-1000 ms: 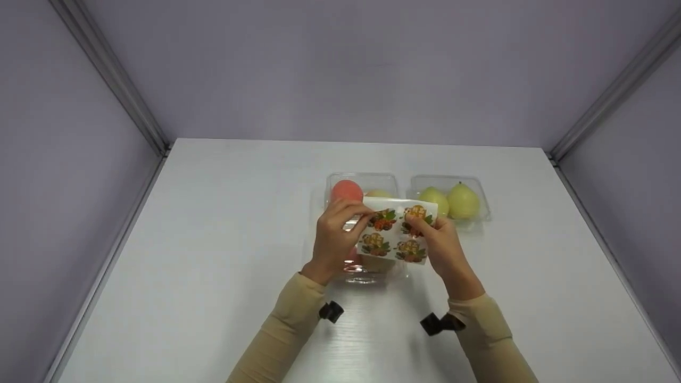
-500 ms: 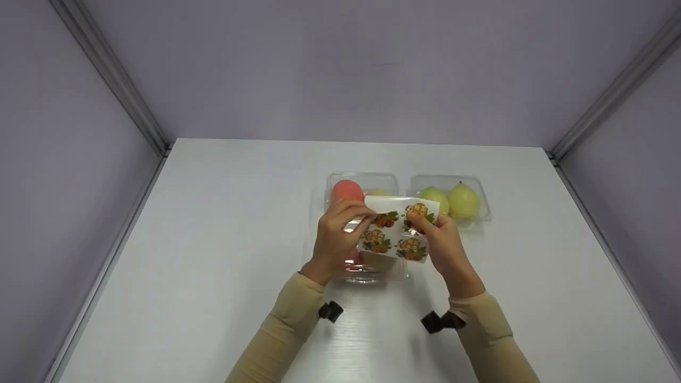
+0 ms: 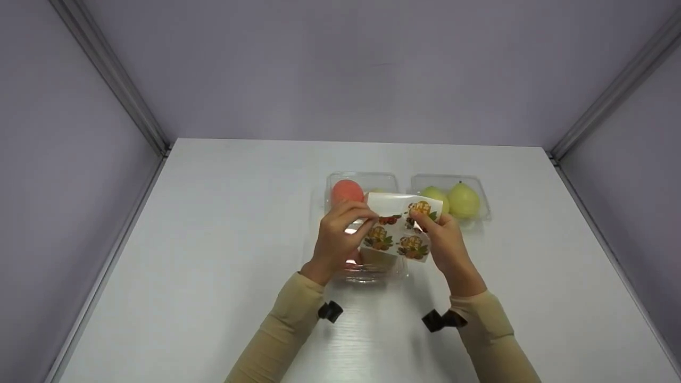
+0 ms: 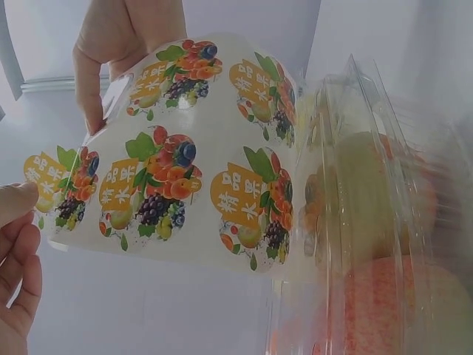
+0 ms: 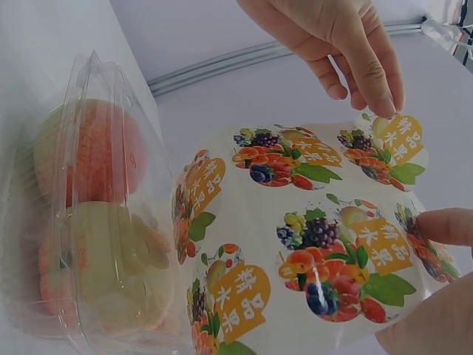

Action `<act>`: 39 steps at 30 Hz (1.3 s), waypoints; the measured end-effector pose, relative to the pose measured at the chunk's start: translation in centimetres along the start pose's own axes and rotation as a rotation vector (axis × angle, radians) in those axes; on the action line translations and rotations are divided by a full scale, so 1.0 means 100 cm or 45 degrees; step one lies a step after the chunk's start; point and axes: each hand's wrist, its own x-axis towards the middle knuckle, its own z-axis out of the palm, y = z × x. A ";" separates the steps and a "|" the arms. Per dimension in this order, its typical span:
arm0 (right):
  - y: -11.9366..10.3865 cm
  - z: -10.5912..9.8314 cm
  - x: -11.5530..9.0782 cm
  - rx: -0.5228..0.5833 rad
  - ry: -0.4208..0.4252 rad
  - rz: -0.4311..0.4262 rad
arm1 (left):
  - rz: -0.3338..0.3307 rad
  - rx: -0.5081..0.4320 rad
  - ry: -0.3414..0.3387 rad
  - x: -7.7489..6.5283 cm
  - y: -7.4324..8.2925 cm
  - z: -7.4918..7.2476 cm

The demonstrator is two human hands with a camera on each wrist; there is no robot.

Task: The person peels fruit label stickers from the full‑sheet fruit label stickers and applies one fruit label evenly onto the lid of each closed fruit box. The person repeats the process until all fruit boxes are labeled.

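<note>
Above the table, my right hand (image 3: pixel 448 244) holds a white sheet of fruit stickers (image 3: pixel 396 250) by its right side, thumb on the printed face. My left hand (image 3: pixel 340 236) pinches one fruit sticker (image 4: pixel 63 185) at the sheet's upper left. In the left wrist view this sticker sticks out past the sheet's edge, partly lifted from the backing. Several more stickers, with orange lettering and pictures of grapes and berries, lie flat on the curved sheet. Behind and below it stands a clear plastic clamshell box (image 5: pixel 92 177) of apples, largely covered by the sheet and hands in the head view.
A second clear plastic box (image 3: pixel 481 186) to the right holds yellow-green pears (image 3: pixel 464 201). A round red fruit (image 3: pixel 347 191) shows in the first box's far left corner. Both boxes rest on a white table (image 3: pixel 213 239) with lilac walls (image 3: pixel 340 69) around it.
The sheet has shifted slightly up and right in the head view, with the right thumb following. At the left fingers, the upper-left sticker shows less of its print and more white backing appears above it.
</note>
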 end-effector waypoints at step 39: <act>-0.004 -0.022 0.004 0.027 0.216 -0.034 | 0.007 -0.237 0.072 -0.003 -0.006 0.001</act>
